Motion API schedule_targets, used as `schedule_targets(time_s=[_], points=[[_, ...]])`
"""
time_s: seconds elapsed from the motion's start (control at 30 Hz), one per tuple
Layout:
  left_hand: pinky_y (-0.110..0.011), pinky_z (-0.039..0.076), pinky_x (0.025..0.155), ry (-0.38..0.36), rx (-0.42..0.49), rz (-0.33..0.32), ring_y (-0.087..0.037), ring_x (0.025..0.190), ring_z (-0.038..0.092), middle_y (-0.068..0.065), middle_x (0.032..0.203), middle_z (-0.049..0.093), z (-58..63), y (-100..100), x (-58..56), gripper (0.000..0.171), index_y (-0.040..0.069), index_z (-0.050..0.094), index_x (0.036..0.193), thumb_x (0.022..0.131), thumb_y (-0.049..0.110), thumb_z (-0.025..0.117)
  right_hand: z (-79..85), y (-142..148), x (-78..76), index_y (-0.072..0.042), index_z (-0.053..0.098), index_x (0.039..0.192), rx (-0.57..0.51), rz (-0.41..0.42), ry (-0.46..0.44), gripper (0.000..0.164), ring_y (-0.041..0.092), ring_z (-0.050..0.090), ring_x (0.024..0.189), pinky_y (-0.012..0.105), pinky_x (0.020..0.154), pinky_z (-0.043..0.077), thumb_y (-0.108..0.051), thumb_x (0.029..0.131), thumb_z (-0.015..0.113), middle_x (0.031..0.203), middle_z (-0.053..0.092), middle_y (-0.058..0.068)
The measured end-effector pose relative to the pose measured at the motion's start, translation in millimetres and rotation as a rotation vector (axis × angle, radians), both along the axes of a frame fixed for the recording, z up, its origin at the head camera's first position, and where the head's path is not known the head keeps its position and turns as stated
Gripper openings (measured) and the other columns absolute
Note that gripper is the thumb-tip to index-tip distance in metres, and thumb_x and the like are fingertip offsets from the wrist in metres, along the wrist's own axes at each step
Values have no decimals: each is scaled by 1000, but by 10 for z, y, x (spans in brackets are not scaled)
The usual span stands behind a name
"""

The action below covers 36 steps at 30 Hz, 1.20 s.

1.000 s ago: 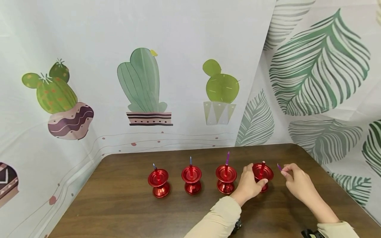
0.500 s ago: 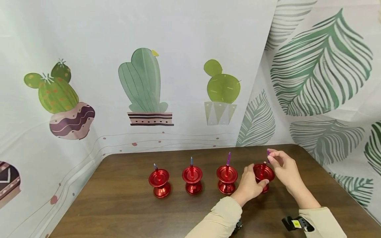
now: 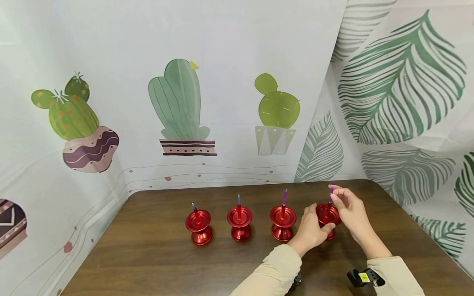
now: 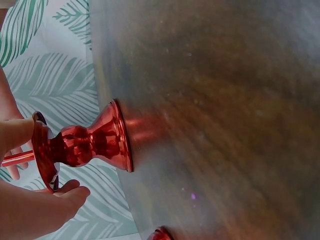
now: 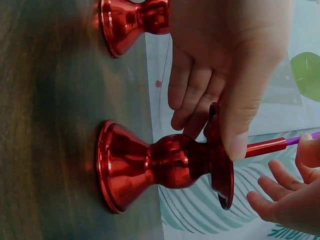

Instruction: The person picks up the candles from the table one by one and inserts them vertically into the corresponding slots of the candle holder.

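Note:
My left hand (image 3: 310,232) holds the dish rim of the rightmost shiny red candle holder (image 5: 172,161), thumb on the near side and fingers round the left. The holder stands upright on the table. Its thin red tube (image 5: 267,148) rises from the dish. Above it, my right hand (image 3: 352,209) pinches a slim purple candle (image 3: 331,190) between thumb and forefinger. In the right wrist view the candle's lower end (image 5: 296,140) meets the tube's mouth in line with it; the right hand's other fingers are spread below.
Three matching red holders stand in a row to the left: one with a purple candle (image 3: 284,197), one with a blue candle (image 3: 238,200), and a leftmost holder (image 3: 198,222) with a short bluish candle. A patterned cloth (image 3: 229,82) hangs behind the brown table (image 3: 155,255).
My right hand has come left from beside the holder, turned the purple candle upright over the tube, and lowered it onto the tube's mouth. My left hand has kept its hold.

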<state>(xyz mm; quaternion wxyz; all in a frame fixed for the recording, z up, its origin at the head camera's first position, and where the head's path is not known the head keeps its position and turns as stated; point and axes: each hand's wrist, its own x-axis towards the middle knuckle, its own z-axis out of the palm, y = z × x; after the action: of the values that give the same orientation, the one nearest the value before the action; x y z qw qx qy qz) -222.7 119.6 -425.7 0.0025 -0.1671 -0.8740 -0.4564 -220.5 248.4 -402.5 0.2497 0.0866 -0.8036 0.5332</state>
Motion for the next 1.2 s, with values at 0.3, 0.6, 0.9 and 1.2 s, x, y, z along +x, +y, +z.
schedule_targets(time_s=[0.3,0.6,0.9,1.2], points=[[-27,49,92,13,-4,0,-15,109,56,-5,116,54,-11,-4,15,65,4,45,134,82,25,77,-31,-39,-1,3,54,98,78,-22,59,6,-9,51,97,3,81,39,-2,98,50,114,60,-19],[-27,49,93,25,6,-7,-15,108,57,-5,117,54,-15,-14,-4,65,3,45,135,81,22,77,-79,-75,-13,4,53,102,155,-64,41,7,-15,46,90,1,75,38,1,97,48,119,60,26],[-28,47,97,24,-19,13,-16,114,55,-7,123,53,-20,-5,4,68,3,43,137,82,25,75,-92,-139,21,8,53,101,185,-154,100,7,-5,54,97,2,80,35,4,95,53,111,62,28],[-37,48,96,-97,-57,3,-28,122,53,-18,138,46,141,-60,242,83,-6,32,142,81,30,75,-53,-177,265,12,52,115,296,-245,125,26,51,51,104,64,85,39,-1,93,58,112,53,33]])
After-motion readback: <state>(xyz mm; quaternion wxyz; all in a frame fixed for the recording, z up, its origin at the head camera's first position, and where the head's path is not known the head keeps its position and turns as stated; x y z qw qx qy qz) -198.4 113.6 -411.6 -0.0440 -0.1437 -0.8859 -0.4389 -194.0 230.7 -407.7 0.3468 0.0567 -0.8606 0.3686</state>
